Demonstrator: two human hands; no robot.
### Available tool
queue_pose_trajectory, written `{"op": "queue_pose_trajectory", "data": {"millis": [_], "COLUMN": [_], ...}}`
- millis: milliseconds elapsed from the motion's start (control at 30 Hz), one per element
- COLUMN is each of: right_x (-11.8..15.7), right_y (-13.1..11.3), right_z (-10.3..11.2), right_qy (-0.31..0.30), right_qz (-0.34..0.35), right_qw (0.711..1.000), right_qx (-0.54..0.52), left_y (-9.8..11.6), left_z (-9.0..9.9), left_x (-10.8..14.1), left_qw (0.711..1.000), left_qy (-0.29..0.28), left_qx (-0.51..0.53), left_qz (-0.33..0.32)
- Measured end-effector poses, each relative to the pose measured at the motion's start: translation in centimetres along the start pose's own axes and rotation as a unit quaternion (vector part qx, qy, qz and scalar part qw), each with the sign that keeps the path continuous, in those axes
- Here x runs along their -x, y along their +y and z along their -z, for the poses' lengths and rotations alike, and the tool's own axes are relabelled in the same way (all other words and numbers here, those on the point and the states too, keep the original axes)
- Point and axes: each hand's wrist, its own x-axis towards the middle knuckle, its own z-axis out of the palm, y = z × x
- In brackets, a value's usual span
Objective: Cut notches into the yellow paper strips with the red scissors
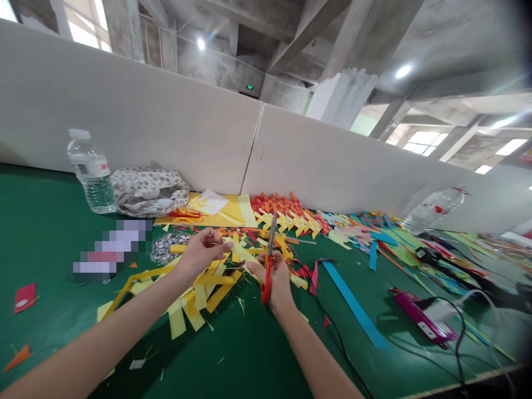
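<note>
Red-handled scissors [267, 280] sit in my right hand [277, 277], their blades pointing up and away; thumb and fingers of that hand also meet the right end of a pale yellow paper strip [244, 254]. The strip's left end is pinched by my left hand [206, 249], whose fingers are closed. Beneath and around both hands lies a loose pile of yellow paper strips [195, 307] on the green table [249, 360]. Woven red, orange and yellow paper pieces [291, 216] lie just beyond the hands.
A water bottle [91, 174] and a patterned cloth bag [149, 191] stand back left. A small gem-filled bag [166, 247] lies near my left hand. On the right are a blue strip [353, 302], a purple power strip [424, 318], cables and another bottle [435, 210]. A white partition [187, 127] runs behind.
</note>
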Motion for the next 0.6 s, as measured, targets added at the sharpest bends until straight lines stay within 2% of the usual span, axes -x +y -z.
{"op": "queue_pose_trajectory", "data": {"millis": [133, 267, 467, 600], "right_x": [0.1, 0.2, 0.1, 0.1], "right_y": [-0.3, -0.5, -0.4, -0.4], "right_z": [0.0, -0.3, 0.0, 0.0], "right_qy": [0.013, 0.022, 0.003, 0.014], "right_qz": [-0.002, -0.003, 0.002, 0.013], "right_qw": [1.0, 0.999, 1.0, 1.0], "right_qx": [-0.001, -0.03, -0.022, 0.001], "left_y": [-0.2, -0.5, -1.1, -1.7], "left_z": [1.1, 1.8, 2.0, 2.1], "left_x": [1.5, 2.8, 3.2, 3.1], "left_qw": [0.998, 0.994, 0.994, 0.995], "left_qy": [-0.002, -0.018, -0.014, -0.029], "left_qx": [-0.047, -0.083, -0.065, -0.051], "left_qz": [0.048, 0.069, 0.087, 0.083]}}
